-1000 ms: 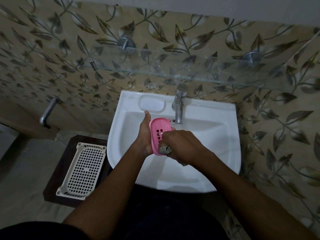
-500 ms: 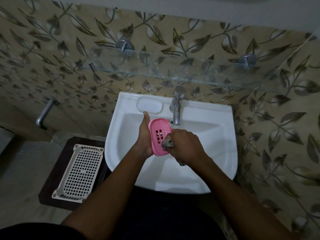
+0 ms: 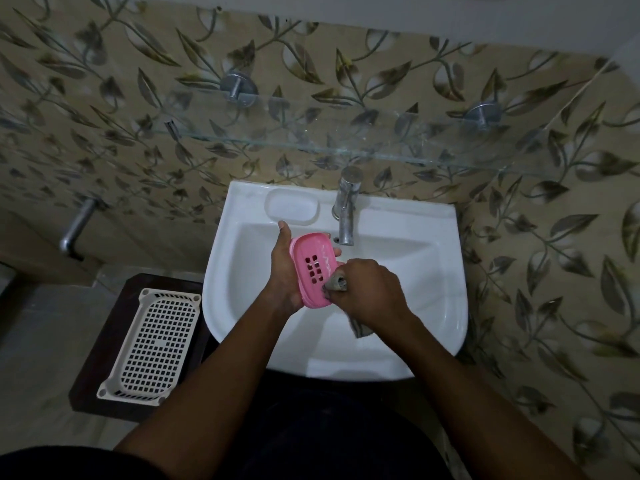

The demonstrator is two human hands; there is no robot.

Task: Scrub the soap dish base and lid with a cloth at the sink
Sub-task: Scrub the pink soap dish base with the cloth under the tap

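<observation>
A pink soap dish piece (image 3: 313, 268) with square drain holes is tilted upright over the white sink (image 3: 433, 271). My left hand (image 3: 284, 271) grips it from the left, thumb up along its edge. My right hand (image 3: 369, 289) is closed around a bunched grey cloth (image 3: 336, 283) and presses it against the dish's lower right side. A tail of the cloth (image 3: 360, 328) hangs below my right wrist. I cannot tell whether the pink piece is the base or the lid, and no second piece is in view.
A chrome tap (image 3: 346, 209) stands at the sink's back, just above my hands, beside a moulded soap recess (image 3: 291, 206). A glass shelf (image 3: 346, 147) juts from the leaf-patterned wall. A white perforated basket (image 3: 152, 344) rests on a dark stool to the left.
My right hand with the cloth has slid along the dish's right side, up and then back down toward its lower end. My left hand has kept its hold.
</observation>
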